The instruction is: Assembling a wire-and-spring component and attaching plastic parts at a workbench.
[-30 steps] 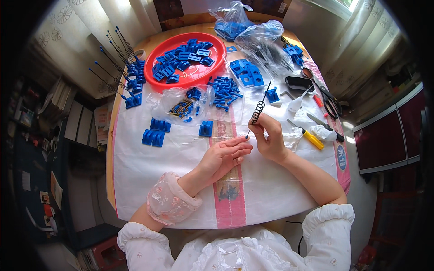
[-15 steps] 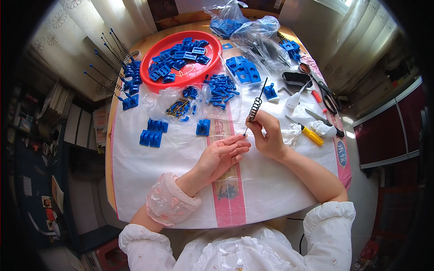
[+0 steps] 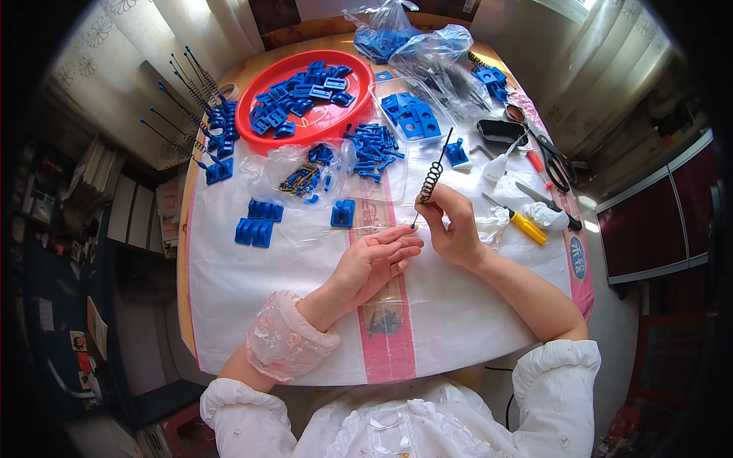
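My right hand [image 3: 454, 229] pinches a thin black rod with a coiled black spring [image 3: 432, 182] around it, held nearly upright. The rod's lower end carries a small blue tip, which rests at the index fingertip of my left hand [image 3: 370, 266]. That left hand lies half turned up, its fingers stretched out and nothing gripped in them. Left of the hands sit a single blue clip-like piece [image 3: 343, 214] and two ridged blue blocks [image 3: 254, 231]. Just beyond the spring stands a small blue base with an upright peg [image 3: 457, 154].
A red tray [image 3: 243, 114] full of blue plastic pieces stands far left, beside blue bases with upright sprung rods [image 3: 220, 169]. Small blue pegs [image 3: 372, 149] lie mid-table. On the right are a yellow-handled screwdriver [image 3: 528, 228], a knife [image 3: 547, 205] and scissors [image 3: 561, 172].
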`<control>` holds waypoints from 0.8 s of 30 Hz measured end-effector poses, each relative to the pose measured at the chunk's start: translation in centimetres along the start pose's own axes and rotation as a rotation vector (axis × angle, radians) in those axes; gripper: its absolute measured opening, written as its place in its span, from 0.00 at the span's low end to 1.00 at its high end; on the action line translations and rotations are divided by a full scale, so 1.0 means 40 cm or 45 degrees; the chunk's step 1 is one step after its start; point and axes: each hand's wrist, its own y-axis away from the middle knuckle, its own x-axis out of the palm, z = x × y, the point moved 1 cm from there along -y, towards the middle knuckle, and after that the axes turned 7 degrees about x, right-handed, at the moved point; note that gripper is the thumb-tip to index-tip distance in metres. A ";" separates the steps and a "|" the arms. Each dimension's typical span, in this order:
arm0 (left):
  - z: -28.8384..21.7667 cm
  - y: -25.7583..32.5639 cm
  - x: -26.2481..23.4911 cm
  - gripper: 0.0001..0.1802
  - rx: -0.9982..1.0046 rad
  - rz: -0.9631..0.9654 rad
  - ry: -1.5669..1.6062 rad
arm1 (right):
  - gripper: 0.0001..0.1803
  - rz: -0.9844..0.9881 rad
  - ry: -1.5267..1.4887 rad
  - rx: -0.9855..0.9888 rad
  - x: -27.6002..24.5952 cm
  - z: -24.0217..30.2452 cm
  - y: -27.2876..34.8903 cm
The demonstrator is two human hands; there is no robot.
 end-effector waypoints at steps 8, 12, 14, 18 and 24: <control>0.000 0.000 0.002 0.27 -0.006 -0.013 -0.005 | 0.05 -0.011 -0.013 0.004 0.001 0.004 0.000; 0.001 -0.001 -0.002 0.27 -0.005 -0.006 0.007 | 0.05 -0.005 0.002 0.002 0.000 0.002 0.000; 0.001 -0.001 0.001 0.27 -0.006 -0.008 0.005 | 0.05 -0.009 0.005 0.003 -0.001 0.003 0.000; 0.001 -0.001 0.000 0.27 -0.008 -0.010 0.005 | 0.06 -0.001 0.010 -0.005 -0.001 0.003 0.000; 0.003 -0.001 -0.004 0.27 -0.004 -0.003 -0.008 | 0.06 -0.003 -0.001 0.002 0.000 0.002 0.001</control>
